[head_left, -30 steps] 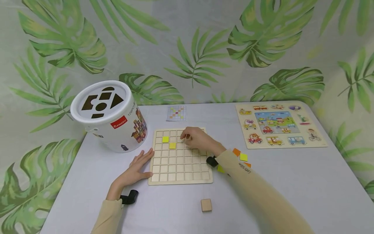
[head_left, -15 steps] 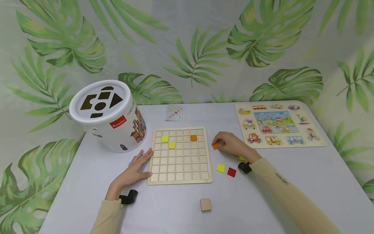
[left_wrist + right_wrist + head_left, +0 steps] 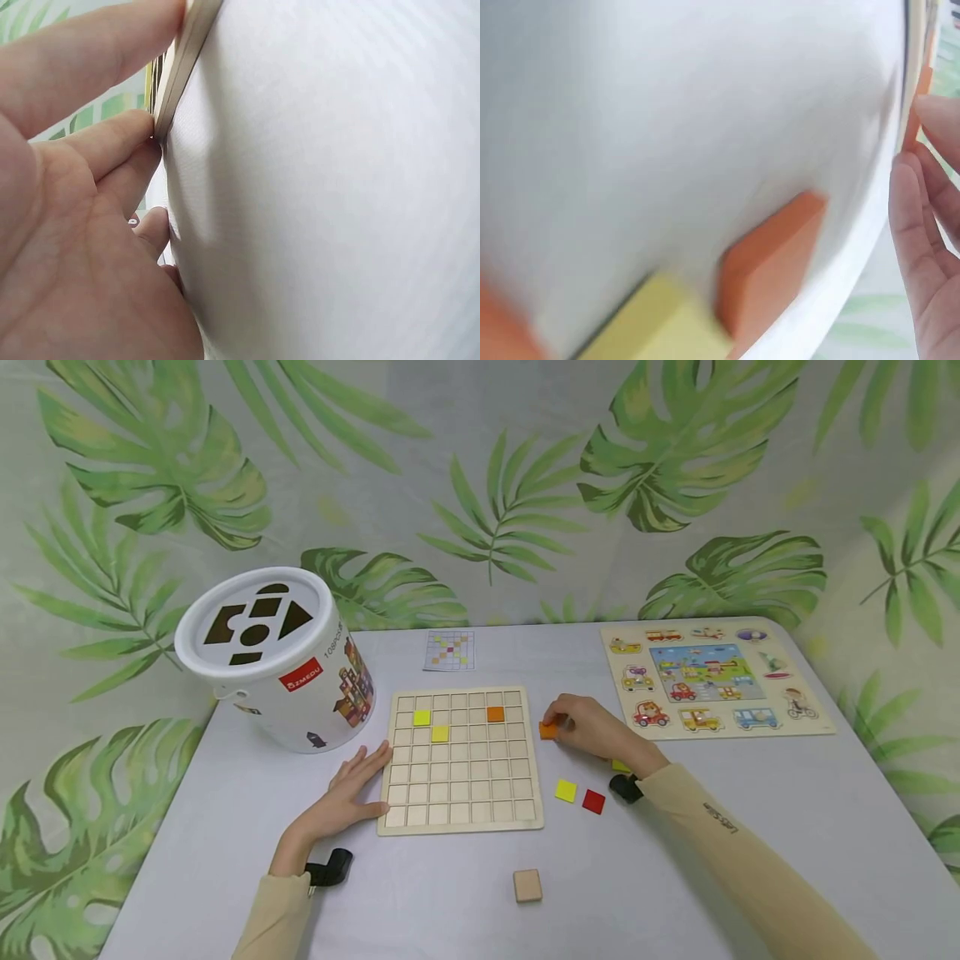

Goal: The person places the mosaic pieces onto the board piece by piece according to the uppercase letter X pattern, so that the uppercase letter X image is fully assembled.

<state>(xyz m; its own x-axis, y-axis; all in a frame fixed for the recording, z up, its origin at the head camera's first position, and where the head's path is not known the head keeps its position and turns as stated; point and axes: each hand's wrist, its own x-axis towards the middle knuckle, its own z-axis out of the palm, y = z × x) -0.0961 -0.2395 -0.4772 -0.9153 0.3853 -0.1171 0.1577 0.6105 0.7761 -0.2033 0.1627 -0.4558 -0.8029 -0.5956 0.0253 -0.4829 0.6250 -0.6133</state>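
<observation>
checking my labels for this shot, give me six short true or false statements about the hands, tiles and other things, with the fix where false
1. The right hand pinches an orange tile. True.
2. The left hand touches the grid board. True.
3. The grid board holds three red tiles. False: it holds two yellow tiles and another orange tile.
4. The wooden block sits on the grid board. False: it lies on the table, on the grid board's near side.
5. The white bucket stands left of the grid board. True.
6. The picture puzzle leans against the white bucket. False: it lies right of the grid board.
</observation>
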